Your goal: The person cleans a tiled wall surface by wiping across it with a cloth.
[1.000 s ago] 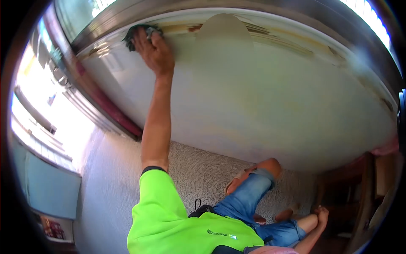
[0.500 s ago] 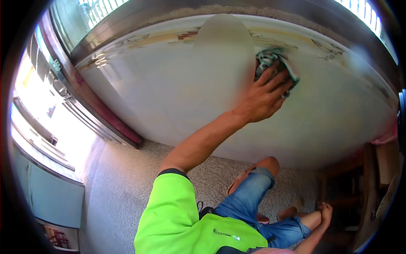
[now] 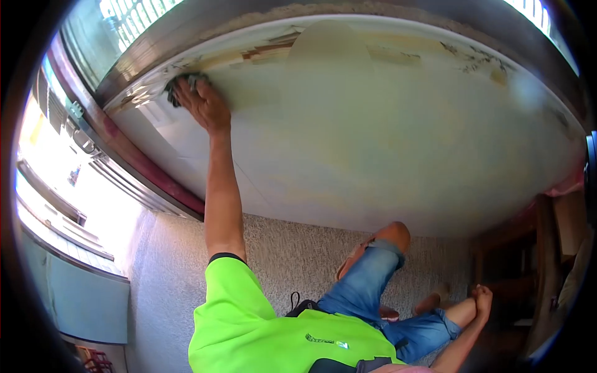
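My left hand point(image 3: 203, 107) is pressed on a bunched green-and-white cloth point(image 3: 174, 94), flat against the white wall panel point(image 3: 348, 149) near its upper left edge. That arm is stretched out almost straight. The cloth lies mostly under my fingers, over a strip of worn, stained paint along the panel's top. My right hand point(image 3: 482, 301) rests against my bent knee point(image 3: 461, 313) at the lower right. Its fingers look curled, with nothing visible in them.
A dark ledge point(image 3: 249, 32) runs above the panel, with barred windows beyond. To the left stands a door frame point(image 3: 149, 165) with a bright opening. Dark wooden furniture point(image 3: 544, 261) is at the right. Speckled floor point(image 3: 280, 248) lies below the panel.
My left hand has moved with the cloth across the panel, from right of the middle to the upper left. My right hand stays at the knee.
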`<control>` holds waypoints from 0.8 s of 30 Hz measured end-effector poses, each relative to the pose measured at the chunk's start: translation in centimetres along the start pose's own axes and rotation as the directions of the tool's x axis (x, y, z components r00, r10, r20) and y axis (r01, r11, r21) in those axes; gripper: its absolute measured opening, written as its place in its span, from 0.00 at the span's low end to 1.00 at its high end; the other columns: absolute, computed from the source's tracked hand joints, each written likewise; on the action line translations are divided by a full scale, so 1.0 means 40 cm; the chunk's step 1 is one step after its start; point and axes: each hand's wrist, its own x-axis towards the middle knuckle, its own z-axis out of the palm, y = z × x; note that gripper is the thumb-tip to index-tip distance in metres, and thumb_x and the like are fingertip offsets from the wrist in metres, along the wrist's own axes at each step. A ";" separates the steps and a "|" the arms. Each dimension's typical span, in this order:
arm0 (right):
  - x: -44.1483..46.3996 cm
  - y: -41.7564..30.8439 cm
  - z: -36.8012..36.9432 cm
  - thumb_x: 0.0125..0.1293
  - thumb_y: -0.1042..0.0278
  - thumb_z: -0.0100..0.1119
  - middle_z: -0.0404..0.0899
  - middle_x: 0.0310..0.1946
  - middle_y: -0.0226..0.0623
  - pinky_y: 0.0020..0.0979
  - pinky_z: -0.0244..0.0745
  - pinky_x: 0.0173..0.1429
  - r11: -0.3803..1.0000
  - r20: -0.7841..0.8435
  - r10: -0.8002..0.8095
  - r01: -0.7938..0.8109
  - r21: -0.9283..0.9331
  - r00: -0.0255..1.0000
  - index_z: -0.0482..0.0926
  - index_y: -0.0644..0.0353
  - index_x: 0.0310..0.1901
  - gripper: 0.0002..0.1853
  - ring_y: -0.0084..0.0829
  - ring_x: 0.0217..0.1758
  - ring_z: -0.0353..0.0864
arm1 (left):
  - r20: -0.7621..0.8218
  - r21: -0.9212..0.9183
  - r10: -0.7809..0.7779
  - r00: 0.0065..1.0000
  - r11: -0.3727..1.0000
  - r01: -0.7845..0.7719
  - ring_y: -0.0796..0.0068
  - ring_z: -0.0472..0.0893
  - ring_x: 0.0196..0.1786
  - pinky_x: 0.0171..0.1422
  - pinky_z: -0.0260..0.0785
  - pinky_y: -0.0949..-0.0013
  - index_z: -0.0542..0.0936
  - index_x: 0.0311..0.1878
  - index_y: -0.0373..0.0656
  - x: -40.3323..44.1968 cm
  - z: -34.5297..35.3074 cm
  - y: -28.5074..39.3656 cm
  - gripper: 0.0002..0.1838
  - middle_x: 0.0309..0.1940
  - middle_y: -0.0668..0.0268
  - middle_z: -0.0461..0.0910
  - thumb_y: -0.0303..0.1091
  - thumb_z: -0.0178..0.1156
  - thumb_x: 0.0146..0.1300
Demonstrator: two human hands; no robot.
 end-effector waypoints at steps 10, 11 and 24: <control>-0.015 -0.017 0.003 0.72 0.60 0.59 0.84 0.32 0.37 0.31 0.76 0.38 0.996 0.000 0.035 -0.035 0.086 0.999 0.83 0.66 0.46 0.15 0.26 0.34 0.80 | 0.105 -0.058 -0.509 0.854 0.854 0.516 0.35 0.45 0.81 0.84 0.36 0.43 0.56 0.77 0.31 -0.677 -0.006 0.085 0.33 0.78 0.38 0.49 0.46 0.43 0.79; -0.014 -0.013 0.000 0.72 0.62 0.58 0.84 0.33 0.37 0.31 0.76 0.39 0.996 0.006 0.053 -0.053 0.072 0.999 0.83 0.67 0.47 0.15 0.26 0.36 0.80 | 0.146 -0.036 -0.387 0.910 0.918 0.396 0.34 0.46 0.80 0.83 0.36 0.41 0.57 0.76 0.31 -0.707 0.001 0.125 0.33 0.78 0.38 0.51 0.45 0.45 0.78; -0.045 -0.058 0.004 0.71 0.61 0.60 0.84 0.34 0.39 0.31 0.77 0.39 0.999 -0.006 0.019 -0.018 0.032 1.000 0.83 0.67 0.46 0.15 0.28 0.35 0.81 | 0.346 -0.328 0.497 0.796 0.859 -0.393 0.35 0.66 0.67 0.71 0.53 0.32 0.78 0.65 0.47 -0.504 0.108 0.620 0.29 0.67 0.50 0.70 0.39 0.64 0.58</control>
